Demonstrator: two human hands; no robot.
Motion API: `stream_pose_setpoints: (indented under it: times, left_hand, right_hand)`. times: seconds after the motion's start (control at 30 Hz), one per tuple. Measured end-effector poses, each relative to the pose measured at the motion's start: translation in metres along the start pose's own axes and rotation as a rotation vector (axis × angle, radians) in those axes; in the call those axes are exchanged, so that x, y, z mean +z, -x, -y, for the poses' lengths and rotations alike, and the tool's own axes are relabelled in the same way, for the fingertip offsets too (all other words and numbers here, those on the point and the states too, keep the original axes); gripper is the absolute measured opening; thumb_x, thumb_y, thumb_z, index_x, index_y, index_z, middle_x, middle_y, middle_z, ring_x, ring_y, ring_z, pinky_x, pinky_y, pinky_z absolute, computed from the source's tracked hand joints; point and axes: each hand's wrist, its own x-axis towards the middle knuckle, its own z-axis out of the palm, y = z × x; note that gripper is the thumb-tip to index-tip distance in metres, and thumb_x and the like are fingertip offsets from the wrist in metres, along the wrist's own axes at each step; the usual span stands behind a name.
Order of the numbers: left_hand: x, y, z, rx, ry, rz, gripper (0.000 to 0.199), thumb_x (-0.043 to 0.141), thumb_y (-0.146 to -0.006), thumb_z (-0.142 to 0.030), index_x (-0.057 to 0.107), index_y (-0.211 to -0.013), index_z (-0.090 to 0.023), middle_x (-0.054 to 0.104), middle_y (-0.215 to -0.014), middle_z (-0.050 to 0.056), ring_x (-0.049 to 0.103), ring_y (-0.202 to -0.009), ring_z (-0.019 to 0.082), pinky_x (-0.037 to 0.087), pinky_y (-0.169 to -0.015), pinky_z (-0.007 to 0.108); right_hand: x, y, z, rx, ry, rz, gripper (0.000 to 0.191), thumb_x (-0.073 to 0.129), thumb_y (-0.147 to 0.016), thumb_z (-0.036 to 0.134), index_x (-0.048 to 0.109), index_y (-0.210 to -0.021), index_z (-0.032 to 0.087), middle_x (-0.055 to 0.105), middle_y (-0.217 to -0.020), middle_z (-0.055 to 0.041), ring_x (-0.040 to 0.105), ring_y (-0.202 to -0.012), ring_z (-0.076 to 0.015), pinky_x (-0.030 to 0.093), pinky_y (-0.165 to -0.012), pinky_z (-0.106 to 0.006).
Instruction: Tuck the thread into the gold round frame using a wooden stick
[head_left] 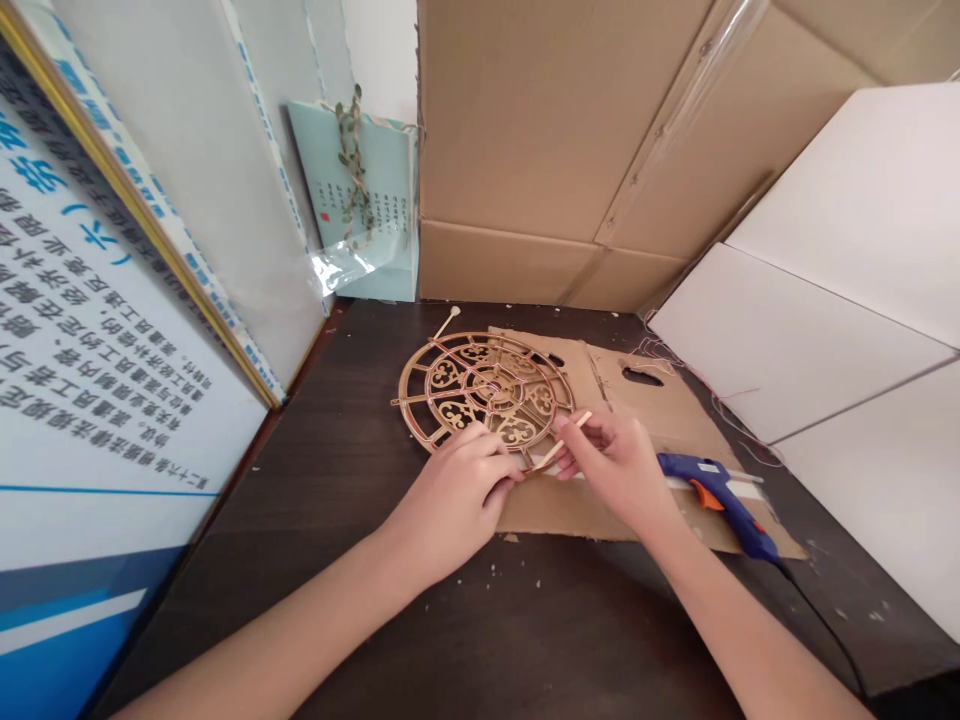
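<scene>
A round openwork wooden frame (497, 389) with rings, spokes and scroll shapes lies partly on a flat cardboard sheet (667, 420), with thin wires running over it. My left hand (471, 488) rests at the near rim, its fingers bent and pressed against the frame's edge. Between the thumb and fingers of my right hand (611, 462) is a thin pale wooden stick (564, 440), tilted with its lower end at the frame's near right rim. A blue glue gun (724, 500) with an orange trigger lies on the cardboard, to the right of my right hand.
The dark table (315, 540) has small white crumbs. Behind the frame lies a small stick with a rounded end (448, 322). Cardboard (540, 130) stands at the back, white boxes (817, 330) at the right, printed boards (97, 400) at the left. Loose wires and a black cord lie at right.
</scene>
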Motion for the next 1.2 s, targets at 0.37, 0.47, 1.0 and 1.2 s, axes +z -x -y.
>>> stream_pose_setpoints:
  times: [0.37, 0.47, 1.0, 1.2]
  left_hand:
    - [-0.003, 0.002, -0.002, 0.051, -0.013, -0.077, 0.015, 0.067, -0.091, -0.006, 0.075, -0.096, -0.018, 0.069, -0.093, 0.003, 0.058, -0.094, 0.022, 0.049, -0.084, 0.039]
    - [-0.011, 0.001, -0.002, 0.049, -0.018, -0.172, 0.018, 0.06, -0.095, -0.005, 0.073, -0.095, -0.018, 0.068, -0.092, 0.002, 0.058, -0.094, 0.021, 0.049, -0.085, 0.037]
    - [-0.03, -0.001, 0.009, -0.01, -0.024, -0.246, 0.026, 0.048, -0.089, -0.002, 0.067, -0.081, -0.018, 0.065, -0.083, 0.002, 0.057, -0.091, 0.02, 0.049, -0.081, 0.036]
    - [-0.025, 0.002, 0.005, 0.01, 0.002, -0.117, 0.026, 0.049, -0.083, 0.001, 0.068, -0.079, -0.018, 0.063, -0.086, 0.003, 0.055, -0.092, 0.02, 0.048, -0.081, 0.037]
  right_hand:
    - [0.001, 0.006, 0.009, -0.181, 0.015, -0.127, 0.045, 0.065, -0.095, 0.056, 0.063, -0.069, 0.019, 0.061, -0.056, -0.0002, 0.059, -0.047, -0.0129, 0.05, -0.047, -0.022]
    - [0.001, 0.008, 0.01, -0.238, 0.064, -0.17, 0.045, 0.061, -0.099, 0.05, 0.059, -0.066, 0.019, 0.057, -0.053, 0.0016, 0.053, -0.046, -0.0109, 0.042, -0.048, -0.021]
    - [0.012, 0.012, 0.003, -0.377, 0.189, -0.139, 0.042, 0.055, -0.103, 0.04, 0.055, -0.067, 0.019, 0.049, -0.052, 0.0046, 0.046, -0.046, -0.009, 0.034, -0.047, -0.022]
    - [0.017, 0.012, -0.001, -0.363, 0.157, -0.012, 0.039, 0.056, -0.104, 0.042, 0.063, -0.073, 0.019, 0.062, -0.06, 0.0013, 0.058, -0.05, -0.0113, 0.044, -0.049, -0.021]
